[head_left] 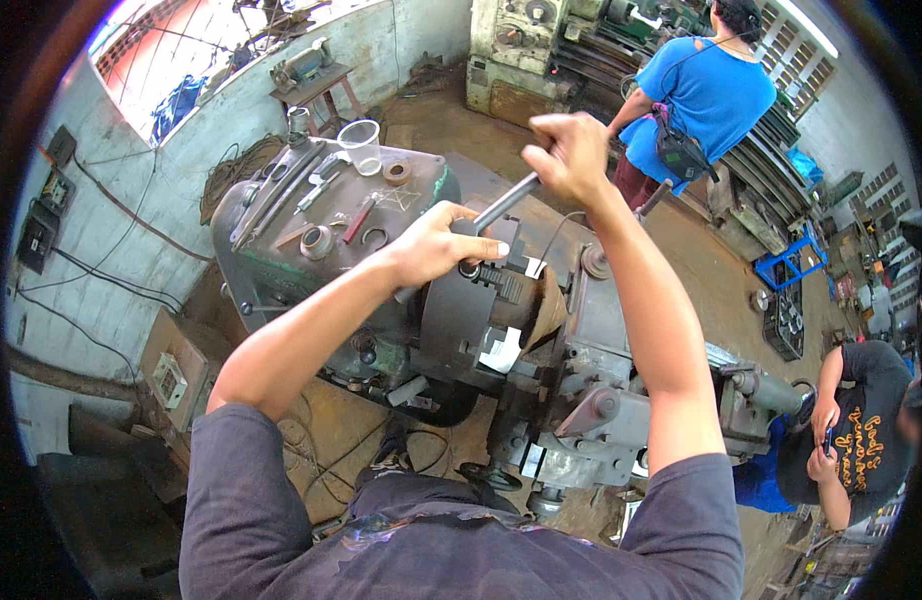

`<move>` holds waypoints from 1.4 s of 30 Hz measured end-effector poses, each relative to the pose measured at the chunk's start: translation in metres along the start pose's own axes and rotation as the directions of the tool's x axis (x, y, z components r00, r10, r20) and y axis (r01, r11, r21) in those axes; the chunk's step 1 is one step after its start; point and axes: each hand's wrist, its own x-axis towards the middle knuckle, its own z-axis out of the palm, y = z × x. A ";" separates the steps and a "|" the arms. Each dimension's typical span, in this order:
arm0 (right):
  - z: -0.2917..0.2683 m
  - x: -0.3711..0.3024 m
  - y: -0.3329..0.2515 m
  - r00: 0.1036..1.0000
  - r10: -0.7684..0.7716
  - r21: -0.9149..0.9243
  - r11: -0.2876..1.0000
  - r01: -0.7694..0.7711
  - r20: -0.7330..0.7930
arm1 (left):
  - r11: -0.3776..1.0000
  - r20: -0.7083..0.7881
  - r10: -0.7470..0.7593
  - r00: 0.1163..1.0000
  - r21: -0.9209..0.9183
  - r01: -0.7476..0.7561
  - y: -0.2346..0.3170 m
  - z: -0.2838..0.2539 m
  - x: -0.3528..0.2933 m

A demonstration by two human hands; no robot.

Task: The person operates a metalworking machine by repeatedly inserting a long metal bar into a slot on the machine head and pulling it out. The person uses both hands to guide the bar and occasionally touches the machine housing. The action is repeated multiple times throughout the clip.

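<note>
My left hand [436,243] is closed over the middle of a grey metal bar [508,202], which looks like the cross handle of a chuck key. It sits above the dark lathe chuck [451,320], and its thumb points right across the jaws. Farther up and to the right, my right hand [573,158] is wrapped round the bar's upper end, slightly blurred. The bar slants down to the left. Under my left palm, the key's head meets the chuck, mostly hidden. White paper pieces [501,350] lie against the chuck's right side.
On the headstock top [266,235] lie tools, metal rings and a clear plastic cup [360,146]. The lathe carriage [596,400] stands right of the chuck. A person in blue [706,95] stands at the back right; another in black [861,430] is at right. Cables [326,470] trail on the floor.
</note>
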 end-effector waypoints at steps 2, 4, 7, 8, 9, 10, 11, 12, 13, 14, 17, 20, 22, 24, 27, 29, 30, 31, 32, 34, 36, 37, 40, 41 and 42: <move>0.019 0.043 -0.025 0.990 -0.058 0.113 0.993 0.043 0.130 | 0.972 -0.284 0.035 0.958 -0.213 -0.098 -0.009 0.032 -0.016; 0.060 0.085 -0.074 0.938 -0.265 0.441 0.886 0.145 0.225 | 0.915 -0.598 0.043 0.800 -0.298 -0.272 -0.018 0.066 -0.017; 0.129 0.097 -0.159 0.722 -0.687 0.131 0.725 0.676 0.078 | 0.702 -0.821 -0.076 0.565 -0.446 -0.554 -0.037 0.078 -0.008; 0.144 0.088 -0.180 0.790 -0.608 0.138 0.792 0.595 0.086 | 0.667 -0.842 -0.053 0.537 -0.430 -0.608 -0.042 0.079 -0.004; 0.153 0.077 -0.196 0.833 -0.507 0.160 0.861 0.482 0.220 | 0.609 -0.875 -0.016 0.483 -0.392 -0.690 -0.046 0.080 0.000; 0.155 0.068 -0.207 0.824 -0.352 0.284 0.928 0.243 0.444 | 0.627 -0.879 0.001 0.477 -0.371 -0.685 -0.049 0.081 0.003; 0.151 0.067 -0.214 0.723 -0.269 0.382 0.924 0.007 0.636 | 0.625 -0.895 0.090 0.436 -0.290 -0.724 -0.051 0.080 0.005; 0.140 0.062 -0.215 0.699 -0.373 0.311 0.924 0.222 0.610 | 0.636 -0.887 0.173 0.428 -0.231 -0.736 -0.051 0.081 0.008; 0.127 0.061 -0.220 0.681 -0.419 0.352 0.903 0.246 0.601 | 0.629 -0.880 0.255 0.400 -0.163 -0.760 -0.050 0.082 0.012; 0.111 0.059 -0.226 0.669 -0.481 0.408 0.869 0.279 0.567 | 0.673 -0.853 0.362 0.377 -0.041 -0.739 -0.048 0.082 0.018; 0.063 0.023 -0.255 0.468 -0.564 0.478 0.825 0.300 0.680 | 0.871 -0.803 0.059 0.593 -0.249 -0.424 -0.043 0.084 0.040; 0.017 -0.049 -0.269 0.485 -0.559 0.459 0.829 0.320 0.672 | 0.768 -0.869 0.174 0.463 -0.174 -0.616 -0.047 0.068 0.059; -0.015 -0.089 -0.244 0.502 -0.677 0.483 0.736 0.475 0.538 | 0.806 -0.774 0.156 0.614 -0.259 -0.532 -0.054 0.060 0.065; -0.052 -0.120 -0.203 0.554 -0.678 0.513 0.732 0.449 0.482 | 0.876 -0.697 0.145 0.702 -0.240 -0.419 -0.059 0.057 0.070; -0.102 -0.141 -0.128 0.688 -0.602 0.357 0.797 0.486 0.406 | 0.871 -0.625 0.367 0.689 -0.030 -0.491 -0.058 0.061 0.078; -0.129 -0.149 -0.086 0.686 -0.593 0.143 0.791 0.595 0.422 | 0.911 -0.652 0.293 0.699 -0.031 -0.410 -0.055 0.064 0.083; -0.137 -0.149 -0.065 0.728 -0.564 0.013 0.794 0.608 0.390 | 0.904 -0.670 0.306 0.676 -0.018 -0.427 -0.055 0.065 0.083; -0.145 -0.149 -0.046 0.803 -0.463 -0.082 0.846 0.526 0.376 | 0.905 -0.695 0.307 0.651 0.001 -0.426 -0.056 0.066 0.084; -0.147 -0.147 -0.028 0.881 -0.337 -0.139 0.906 0.399 0.331 | 0.904 -0.689 0.293 0.663 -0.025 -0.426 -0.057 0.067 0.083; -0.141 -0.135 0.002 0.947 -0.089 -0.112 0.985 0.129 0.309 | 0.904 -0.691 0.321 0.648 0.021 -0.426 -0.062 0.066 0.082; -0.129 -0.124 0.012 0.934 0.070 -0.073 0.996 -0.048 0.351 | 0.894 -0.690 0.356 0.630 0.056 -0.445 -0.067 0.064 0.082; -0.122 -0.122 0.005 0.917 0.094 -0.133 0.990 -0.045 0.387 | 0.902 -0.699 0.367 0.613 0.106 -0.419 -0.068 0.062 0.082; -0.116 -0.129 -0.052 0.856 0.245 -0.247 0.958 -0.142 0.456 | 0.921 -0.624 0.300 0.721 -0.007 -0.389 -0.067 0.051 0.090; -0.120 -0.139 -0.083 0.852 0.283 -0.148 0.959 -0.241 0.441 | 0.920 -0.557 0.138 0.819 -0.235 -0.314 -0.066 0.047 0.092; -0.123 -0.149 -0.116 0.837 0.281 0.085 0.929 -0.360 0.469 | 0.913 -0.565 0.204 0.799 -0.185 -0.364 -0.064 0.048 0.094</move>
